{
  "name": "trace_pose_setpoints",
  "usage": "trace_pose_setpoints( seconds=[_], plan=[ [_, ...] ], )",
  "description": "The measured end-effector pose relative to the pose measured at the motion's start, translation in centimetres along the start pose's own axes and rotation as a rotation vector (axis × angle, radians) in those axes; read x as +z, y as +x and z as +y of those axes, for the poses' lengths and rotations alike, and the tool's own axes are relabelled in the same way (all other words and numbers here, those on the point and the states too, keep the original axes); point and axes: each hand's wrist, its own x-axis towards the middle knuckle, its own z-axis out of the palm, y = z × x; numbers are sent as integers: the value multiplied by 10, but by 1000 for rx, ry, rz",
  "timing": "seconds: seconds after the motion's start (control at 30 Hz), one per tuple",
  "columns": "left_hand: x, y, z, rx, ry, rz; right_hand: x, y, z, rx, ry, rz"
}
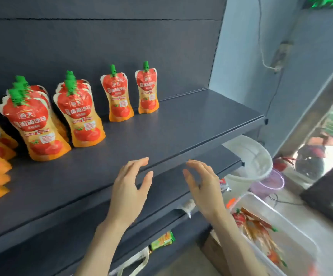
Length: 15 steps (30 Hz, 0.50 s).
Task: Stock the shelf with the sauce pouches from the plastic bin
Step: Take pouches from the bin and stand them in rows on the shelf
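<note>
Both hands, left hand [128,188] and right hand [203,186], hover empty, fingers apart; the sauce pouches [257,230] in the plastic bin [299,236] look soft, slippery, best pinched near the cap

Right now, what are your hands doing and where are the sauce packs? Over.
Left hand and right hand open, empty, at shelf edge. Sauce pouches upright in rows on shelf; more in plastic bin lower right. Shelf's right side bare, nothing blocking.

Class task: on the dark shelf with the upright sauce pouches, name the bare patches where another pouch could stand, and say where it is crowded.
Bare: the shelf from the rightmost pouch to its right end, and the front strip ahead of the left hand and right hand. Crowded: the left end, where stacked pouches sit rows deep.
</note>
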Motion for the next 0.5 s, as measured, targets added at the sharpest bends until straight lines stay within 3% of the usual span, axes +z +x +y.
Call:
trace_pose_setpoints(
  seconds=[0.27,0.5],
  plan=[
    [171,-87,65,-103,-196,-307,-122,-107,132,283,-122,53],
    [271,-133,107,-131,-186,-568,-184,-171,215,494,-113,100]
  ],
)
